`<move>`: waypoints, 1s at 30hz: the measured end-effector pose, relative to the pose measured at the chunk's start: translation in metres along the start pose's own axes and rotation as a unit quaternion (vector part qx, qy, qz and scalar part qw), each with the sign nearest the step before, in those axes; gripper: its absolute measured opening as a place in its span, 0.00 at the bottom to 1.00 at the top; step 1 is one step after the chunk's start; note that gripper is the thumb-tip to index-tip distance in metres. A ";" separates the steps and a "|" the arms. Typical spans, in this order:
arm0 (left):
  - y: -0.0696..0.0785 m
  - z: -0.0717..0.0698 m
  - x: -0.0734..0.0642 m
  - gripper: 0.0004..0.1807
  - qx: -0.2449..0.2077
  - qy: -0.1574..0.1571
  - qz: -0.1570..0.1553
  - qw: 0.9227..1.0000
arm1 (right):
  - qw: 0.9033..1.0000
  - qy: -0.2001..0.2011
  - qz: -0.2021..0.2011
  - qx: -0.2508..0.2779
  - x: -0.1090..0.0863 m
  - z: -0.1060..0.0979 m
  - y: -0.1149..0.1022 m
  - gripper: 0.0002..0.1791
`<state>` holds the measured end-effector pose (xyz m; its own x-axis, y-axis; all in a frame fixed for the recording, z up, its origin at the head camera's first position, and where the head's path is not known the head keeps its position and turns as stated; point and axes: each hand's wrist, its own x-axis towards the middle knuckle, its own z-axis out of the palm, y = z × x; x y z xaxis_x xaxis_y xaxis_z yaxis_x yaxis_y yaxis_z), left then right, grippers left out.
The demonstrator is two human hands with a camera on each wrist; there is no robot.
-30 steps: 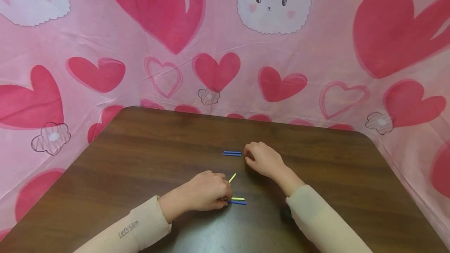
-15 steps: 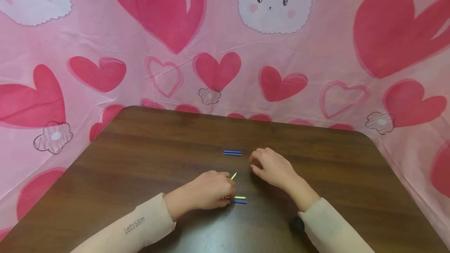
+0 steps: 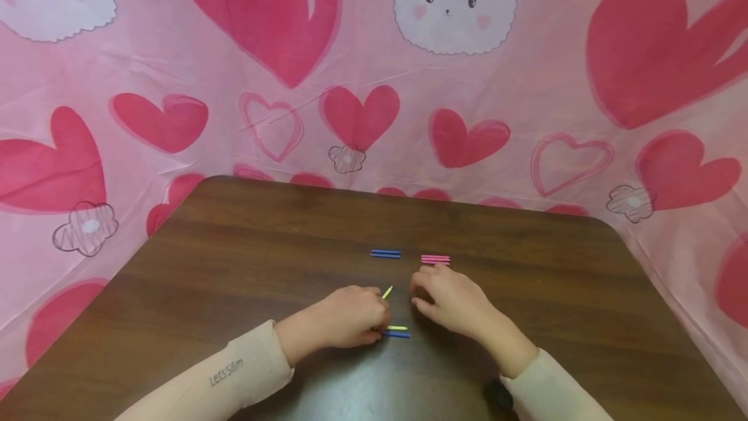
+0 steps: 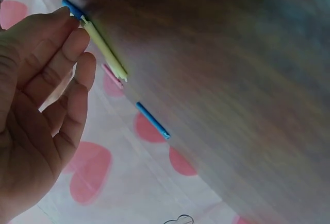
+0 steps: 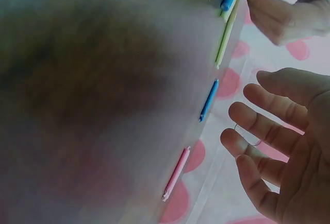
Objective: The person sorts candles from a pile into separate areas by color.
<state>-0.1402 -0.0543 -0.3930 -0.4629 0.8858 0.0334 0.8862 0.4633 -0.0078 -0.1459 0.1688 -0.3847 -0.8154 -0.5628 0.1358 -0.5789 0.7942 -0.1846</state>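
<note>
On the table, a blue stick [image 3: 397, 335] lies against a yellow stick [image 3: 398, 328], their left ends under my left hand [image 3: 347, 317]. Its thumb and index finger pinch at the blue stick's end, as the left wrist view shows. A second yellow stick [image 3: 387, 292] pokes out slantwise beyond the knuckles. My right hand [image 3: 452, 297] hovers to the right, fingers loosely bent and holding nothing. Just past its knuckles lie several pink sticks [image 3: 436, 258] side by side. Two parallel blue sticks [image 3: 386, 254] lie to their left.
The dark wood table [image 3: 263, 232] has rounded far corners. A pink cloth [image 3: 362, 51] with hearts hangs behind and at both sides. A small black object [image 3: 499, 395] shows by the right cuff.
My right hand has drawn back toward me from the far row, uncovering the pink sticks. My left hand has shifted slightly right and stays at the near sticks.
</note>
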 end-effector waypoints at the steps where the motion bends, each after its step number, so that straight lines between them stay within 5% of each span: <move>1: 0.000 0.000 0.000 0.07 -0.002 0.000 -0.001 1.000 | 1.000 -0.001 -0.004 -0.001 -0.001 0.000 -0.001 0.06; 17: 0.003 0.002 0.007 0.09 0.005 -0.013 -0.031 0.999 | 0.998 -0.052 -0.021 0.005 -0.005 0.002 -0.011 0.06; 30: 0.004 0.005 0.007 0.09 0.037 -0.001 -0.011 0.999 | 0.997 -0.063 -0.042 0.007 -0.006 0.008 -0.014 0.07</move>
<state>-0.1398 -0.0456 -0.3974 -0.4824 0.8753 0.0330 0.8716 0.4835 -0.0815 -0.1331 0.1593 -0.3903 -0.7573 -0.6525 0.0273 -0.6446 0.7401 -0.1917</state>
